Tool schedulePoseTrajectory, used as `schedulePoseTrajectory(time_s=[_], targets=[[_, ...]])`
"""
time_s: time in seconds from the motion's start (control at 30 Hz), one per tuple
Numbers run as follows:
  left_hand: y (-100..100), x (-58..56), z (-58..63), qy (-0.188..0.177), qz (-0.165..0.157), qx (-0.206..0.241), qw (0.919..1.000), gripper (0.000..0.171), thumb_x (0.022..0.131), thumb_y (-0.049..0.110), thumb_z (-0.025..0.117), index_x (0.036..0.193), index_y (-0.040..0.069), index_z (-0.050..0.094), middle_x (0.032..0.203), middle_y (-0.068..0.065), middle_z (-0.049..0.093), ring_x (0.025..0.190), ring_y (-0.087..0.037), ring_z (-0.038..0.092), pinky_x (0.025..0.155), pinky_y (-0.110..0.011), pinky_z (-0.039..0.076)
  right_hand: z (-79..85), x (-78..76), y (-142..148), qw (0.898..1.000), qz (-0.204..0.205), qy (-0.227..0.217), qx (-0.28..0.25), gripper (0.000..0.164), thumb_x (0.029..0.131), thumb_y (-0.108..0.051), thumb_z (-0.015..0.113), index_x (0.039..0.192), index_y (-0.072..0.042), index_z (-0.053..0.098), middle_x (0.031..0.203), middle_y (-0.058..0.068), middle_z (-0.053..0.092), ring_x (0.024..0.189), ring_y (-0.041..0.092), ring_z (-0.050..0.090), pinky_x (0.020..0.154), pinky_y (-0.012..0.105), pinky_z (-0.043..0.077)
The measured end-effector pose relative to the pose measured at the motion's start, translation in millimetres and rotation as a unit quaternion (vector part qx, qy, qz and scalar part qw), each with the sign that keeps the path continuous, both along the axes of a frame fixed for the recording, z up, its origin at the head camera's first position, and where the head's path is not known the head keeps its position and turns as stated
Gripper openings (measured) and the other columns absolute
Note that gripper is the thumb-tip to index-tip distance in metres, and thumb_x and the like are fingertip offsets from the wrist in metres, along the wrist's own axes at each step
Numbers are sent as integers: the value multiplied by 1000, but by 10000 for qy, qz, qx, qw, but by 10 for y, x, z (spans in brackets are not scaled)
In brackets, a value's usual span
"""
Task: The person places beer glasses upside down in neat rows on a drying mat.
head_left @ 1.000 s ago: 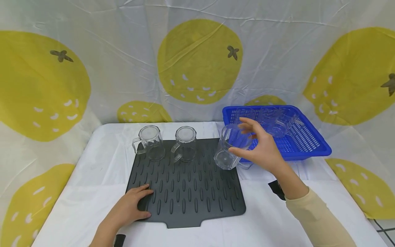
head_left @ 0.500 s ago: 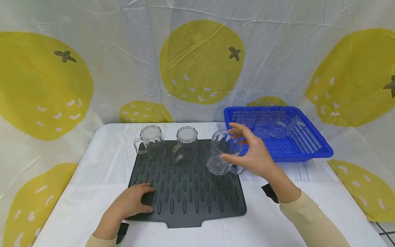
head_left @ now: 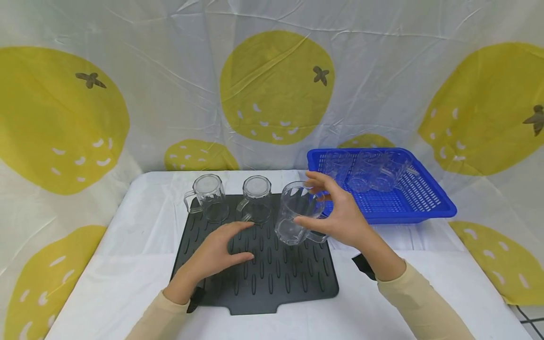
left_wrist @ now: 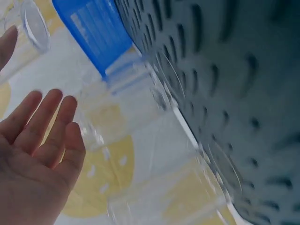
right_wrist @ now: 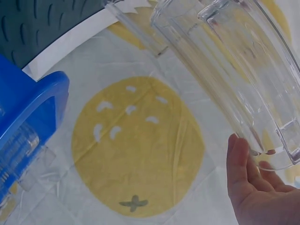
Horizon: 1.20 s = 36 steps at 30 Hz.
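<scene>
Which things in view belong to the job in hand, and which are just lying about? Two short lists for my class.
Part of the job, apparently:
held mug, in the right hand
left hand, over the dark mat
left mug and middle mug, standing on the mat
blue basket holding more glassware

Just surroundings:
white tablecloth
fruit-print backdrop

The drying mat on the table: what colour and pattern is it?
Dark grey, with rows of elongated ovals; the head view shows the drying mat best.
</scene>
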<state>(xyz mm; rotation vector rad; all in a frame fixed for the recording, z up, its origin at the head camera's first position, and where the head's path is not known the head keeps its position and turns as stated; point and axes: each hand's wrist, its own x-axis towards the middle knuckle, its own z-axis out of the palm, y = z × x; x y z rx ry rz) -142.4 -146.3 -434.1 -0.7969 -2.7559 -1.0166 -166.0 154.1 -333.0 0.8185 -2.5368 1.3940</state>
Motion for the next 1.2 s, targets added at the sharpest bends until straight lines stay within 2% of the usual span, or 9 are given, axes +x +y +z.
schedulePoseTrajectory(time_s=[0.07, 0.2, 0.37, 0.53, 0.7, 0.8, 0.9, 1.1, 1.2], targets=[[115, -69, -1, -274, -239, 305, 9989, 77, 80, 39, 81, 146, 19, 46, 145, -1, 48, 132, -28, 45, 102, -52, 42, 3, 7, 2, 10000, -3, 37, 13, 88, 75, -19, 86, 149, -18, 38, 134, 8, 54, 117, 27, 53, 93, 46, 46], [331, -212, -56, -816, -635, 777, 9916, 87, 78, 41, 81, 151, 24, 36, 150, 5, 41, 134, -23, 42, 104, -51, 40, 0, 20, 5, 9999, 9, 90, 74, 88, 75, -20, 86, 149, -17, 38, 134, 7, 54, 117, 27, 53, 93, 49, 46], [534, -345, -109, -1146, -869, 1122, 9832, 95, 76, 36, 85, 153, 21, 31, 149, 4, 41, 133, -19, 43, 105, -48, 40, 6, 28, -2, 9998, 84, 177, 58, 88, 75, -20, 86, 149, -16, 38, 134, 8, 54, 117, 26, 54, 92, 53, 47], [643, -444, -109, -1253, -1048, 1583, 9738, 87, 77, 34, 84, 149, 19, 38, 139, 5, 51, 126, -18, 48, 101, -47, 43, 21, 33, 4, 9994, 124, 309, 1, 88, 75, -17, 86, 149, -16, 38, 133, 8, 55, 115, 26, 55, 91, 50, 48], [684, -499, -107, -1325, -1233, 1893, 9651, 85, 77, 41, 82, 147, 17, 41, 134, 4, 53, 117, -16, 51, 98, -41, 44, 37, 36, 35, 9991, 45, 409, -67, 89, 74, -14, 86, 148, -14, 39, 132, 9, 56, 114, 26, 55, 90, 43, 48], [703, -516, -109, -1399, -1369, 2018, 9597, 84, 77, 45, 81, 146, 17, 42, 133, 4, 53, 115, -16, 52, 98, -41, 44, 55, 38, 58, 9990, 37, 404, -160, 89, 73, -13, 86, 148, -12, 39, 132, 10, 56, 114, 28, 55, 91, 45, 48], [716, -527, -101, -1463, -1435, 2126, 9554, 80, 77, 42, 82, 143, 18, 44, 131, 4, 54, 115, -16, 52, 98, -42, 44, 67, 39, 83, 9990, 40, 387, -234, 88, 73, -12, 86, 148, -12, 39, 132, 11, 56, 114, 31, 55, 92, 47, 48], [694, -557, -52, -1453, -1306, 2190, 9560, 73, 76, 23, 85, 138, 14, 47, 126, 0, 56, 113, -18, 54, 97, -40, 46, 57, 34, 154, 9985, 32, 389, -386, 85, 74, -7, 85, 147, -12, 40, 133, 12, 57, 116, 26, 55, 92, 27, 47], [666, -563, -16, -1372, -1233, 2169, 9586, 75, 75, 15, 85, 139, 12, 46, 129, -2, 55, 113, -19, 54, 97, -40, 46, 45, 26, 186, 9984, 57, 368, -431, 85, 75, -6, 84, 147, -12, 40, 134, 11, 56, 117, 24, 55, 92, 24, 46]])
